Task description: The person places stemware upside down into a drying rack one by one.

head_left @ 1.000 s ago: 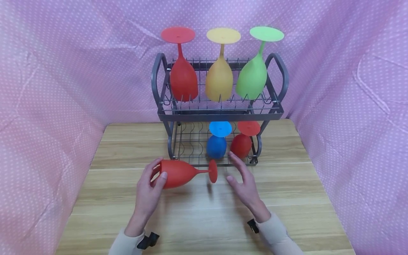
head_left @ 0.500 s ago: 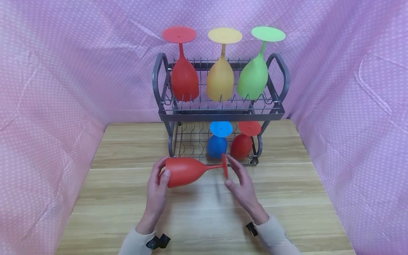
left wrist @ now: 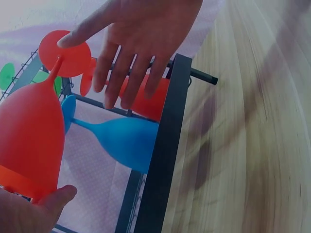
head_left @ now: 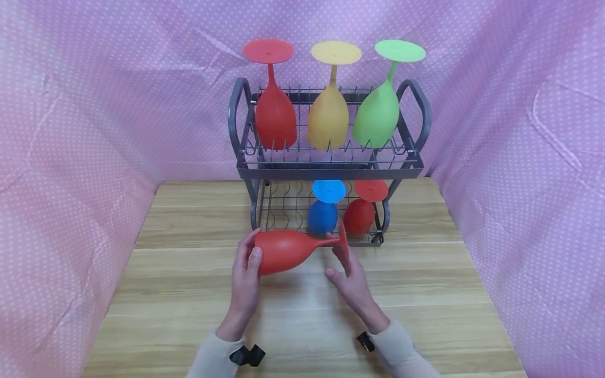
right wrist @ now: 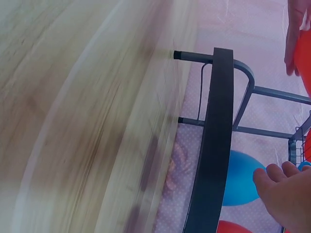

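My left hand (head_left: pixel 246 281) grips a red plastic wine glass (head_left: pixel 283 252) round its rim, thumb on the near side. The glass lies sideways in the air over the table, its foot to the right and slightly raised. Close to that foot is my right hand (head_left: pixel 355 286); in the left wrist view its fingers are extended and spread, with the thumb near the foot. Whether it touches the glass, I cannot tell. Behind them, a blue wine glass (head_left: pixel 323 216) and another red wine glass (head_left: pixel 359 216) stand upside down on the lower tier of a dark dish rack (head_left: pixel 331 174).
On the upper tier, a red glass (head_left: pixel 276 121), a yellow glass (head_left: pixel 328 121) and a green glass (head_left: pixel 376 118) are inverted. The rack stands at the back of the wooden table (head_left: pixel 189 220). Pink dotted cloth (head_left: pixel 71 157) surrounds the table.
My left hand has carried the red wine glass to the right, and its foot has tilted upward. My right hand has shifted slightly left, its fingers now behind the stem and foot.
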The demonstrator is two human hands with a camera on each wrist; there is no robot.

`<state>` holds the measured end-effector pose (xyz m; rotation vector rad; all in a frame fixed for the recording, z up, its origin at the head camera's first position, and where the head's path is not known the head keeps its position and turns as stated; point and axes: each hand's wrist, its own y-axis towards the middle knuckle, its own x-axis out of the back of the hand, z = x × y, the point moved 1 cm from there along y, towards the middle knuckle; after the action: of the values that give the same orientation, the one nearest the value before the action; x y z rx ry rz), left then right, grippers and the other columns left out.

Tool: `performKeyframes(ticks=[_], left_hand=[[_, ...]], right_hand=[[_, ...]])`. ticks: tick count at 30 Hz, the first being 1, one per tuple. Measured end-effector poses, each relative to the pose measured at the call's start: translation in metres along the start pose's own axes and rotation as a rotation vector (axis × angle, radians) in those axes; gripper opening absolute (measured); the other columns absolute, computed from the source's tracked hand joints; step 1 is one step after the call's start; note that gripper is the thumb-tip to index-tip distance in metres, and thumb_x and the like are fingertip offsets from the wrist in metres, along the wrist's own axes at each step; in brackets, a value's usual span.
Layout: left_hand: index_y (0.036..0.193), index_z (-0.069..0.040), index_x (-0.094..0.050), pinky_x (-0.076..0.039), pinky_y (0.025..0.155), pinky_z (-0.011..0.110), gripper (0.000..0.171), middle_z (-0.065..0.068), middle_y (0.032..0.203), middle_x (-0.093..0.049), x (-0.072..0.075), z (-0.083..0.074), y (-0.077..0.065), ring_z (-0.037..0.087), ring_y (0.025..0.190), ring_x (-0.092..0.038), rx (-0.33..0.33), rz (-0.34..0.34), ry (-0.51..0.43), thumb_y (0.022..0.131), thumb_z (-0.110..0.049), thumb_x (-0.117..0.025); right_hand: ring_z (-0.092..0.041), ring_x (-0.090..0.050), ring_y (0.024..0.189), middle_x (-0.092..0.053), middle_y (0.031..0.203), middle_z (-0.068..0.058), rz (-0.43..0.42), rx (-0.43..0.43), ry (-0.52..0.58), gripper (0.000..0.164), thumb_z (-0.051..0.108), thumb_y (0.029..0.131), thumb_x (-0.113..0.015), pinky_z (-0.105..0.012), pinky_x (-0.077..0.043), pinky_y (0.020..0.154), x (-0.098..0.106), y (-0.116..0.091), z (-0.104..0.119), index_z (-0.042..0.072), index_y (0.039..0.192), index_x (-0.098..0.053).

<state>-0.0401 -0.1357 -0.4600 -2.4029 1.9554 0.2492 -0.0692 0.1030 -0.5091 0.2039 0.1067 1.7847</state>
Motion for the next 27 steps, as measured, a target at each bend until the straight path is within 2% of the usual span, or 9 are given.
performKeyframes(ticks=[3, 10, 12, 17, 19, 23, 27], left_hand=[[0.151, -0.013, -0.046, -0.059, 0.092, 0.031, 0.044, 0.008, 0.142, -0.05, -0.003, 0.003, 0.001, 0.031, 0.127, -0.053, 0.001, 0.001, -0.022, 0.107, -0.018, -0.049], [0.151, -0.013, -0.046, -0.058, 0.092, 0.032, 0.044, 0.008, 0.143, -0.05, -0.01, 0.008, 0.002, 0.031, 0.127, -0.052, 0.006, -0.011, -0.035, 0.107, -0.019, -0.049], [0.151, -0.012, -0.045, -0.058, 0.093, 0.031, 0.044, 0.008, 0.143, -0.049, -0.012, 0.01, 0.002, 0.031, 0.128, -0.052, 0.007, -0.015, -0.038, 0.108, -0.02, -0.048], [0.153, -0.011, -0.044, -0.057, 0.094, 0.031, 0.046, 0.007, 0.146, -0.049, -0.016, 0.015, 0.001, 0.031, 0.129, -0.05, 0.01, -0.024, -0.032, 0.108, -0.021, -0.047], [0.153, -0.012, -0.044, -0.058, 0.094, 0.031, 0.046, 0.007, 0.147, -0.048, -0.018, 0.016, 0.001, 0.031, 0.13, -0.049, 0.013, -0.025, -0.05, 0.108, -0.021, -0.048], [0.152, -0.013, -0.044, -0.058, 0.095, 0.033, 0.045, 0.009, 0.149, -0.046, -0.021, 0.019, 0.001, 0.031, 0.132, -0.049, 0.021, -0.023, -0.124, 0.107, -0.022, -0.048], [0.152, -0.013, -0.043, -0.057, 0.096, 0.034, 0.046, 0.012, 0.151, -0.043, -0.023, 0.021, 0.001, 0.032, 0.133, -0.048, 0.015, -0.019, -0.176, 0.107, -0.022, -0.047]], right_hand=[[-0.025, -0.041, 0.148, -0.046, 0.16, -0.001, 0.006, -0.006, 0.026, 0.072, 0.026, 0.098, -0.071, -0.058, -0.032, 0.119, -0.003, 0.001, 0.001, 0.01, 0.159, -0.038], [-0.024, -0.04, 0.149, -0.045, 0.16, -0.003, 0.036, 0.022, 0.086, 0.066, 0.027, 0.099, -0.07, -0.034, -0.035, 0.119, -0.013, 0.003, 0.006, 0.014, 0.157, -0.042], [-0.024, -0.04, 0.149, -0.045, 0.16, -0.002, 0.037, 0.021, 0.096, 0.066, 0.027, 0.099, -0.07, -0.035, -0.035, 0.119, -0.016, 0.003, 0.009, 0.013, 0.157, -0.041], [-0.023, -0.043, 0.147, -0.046, 0.159, -0.002, 0.019, 0.006, 0.131, 0.066, 0.024, 0.1, -0.069, -0.048, -0.035, 0.119, -0.024, 0.004, 0.014, 0.012, 0.158, -0.04], [-0.024, -0.044, 0.146, -0.047, 0.159, -0.003, 0.008, -0.001, 0.141, 0.066, 0.024, 0.099, -0.069, -0.046, -0.037, 0.118, -0.027, 0.005, 0.016, 0.013, 0.158, -0.04], [-0.025, -0.046, 0.145, -0.048, 0.157, -0.005, -0.011, -0.022, 0.156, 0.067, 0.023, 0.1, -0.069, -0.034, -0.041, 0.115, -0.031, 0.007, 0.019, 0.012, 0.158, -0.038], [-0.027, -0.048, 0.143, -0.05, 0.155, -0.007, -0.031, -0.041, 0.161, 0.068, 0.021, 0.099, -0.069, -0.031, -0.043, 0.112, -0.036, 0.01, 0.022, 0.008, 0.158, -0.038]])
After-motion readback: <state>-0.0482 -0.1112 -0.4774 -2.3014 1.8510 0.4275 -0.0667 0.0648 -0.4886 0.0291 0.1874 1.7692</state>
